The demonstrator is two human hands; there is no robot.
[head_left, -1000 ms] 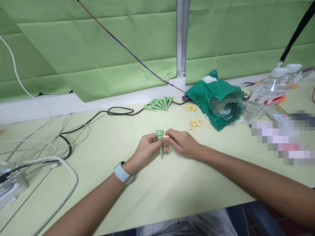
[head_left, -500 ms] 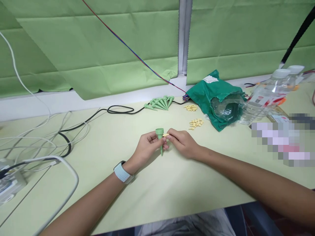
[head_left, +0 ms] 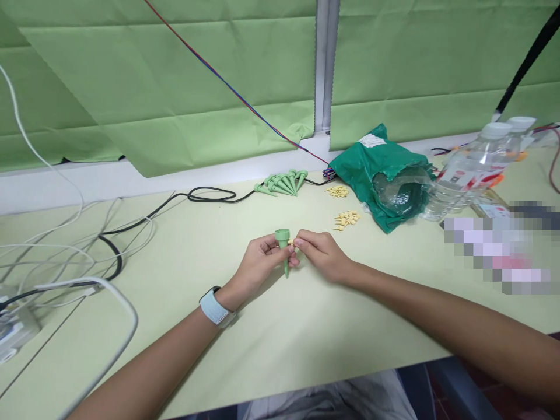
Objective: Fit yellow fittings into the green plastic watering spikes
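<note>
My left hand (head_left: 266,259) grips a green spike (head_left: 283,235) with a wide round cap, its point directed down. My right hand (head_left: 321,252) pinches a small yellow piece (head_left: 291,242) against the side of the spike, just under the cap; the fingertips cover much of it. Beyond my hands lie two piles of yellow pieces, a nearer one (head_left: 347,219) and a farther one (head_left: 337,191). Several more green spikes (head_left: 283,182) lie fanned out together near the wall.
A torn green bag (head_left: 380,175) with clear plastic inside lies at the back right, beside clear bottles (head_left: 475,169). Tangled cables (head_left: 111,245) and a white power strip (head_left: 17,332) occupy the left of the pale table (head_left: 245,361).
The right fingers now cover more of the yellow piece at the spike. The whole view has shifted slightly; the objects on the table lie as before.
</note>
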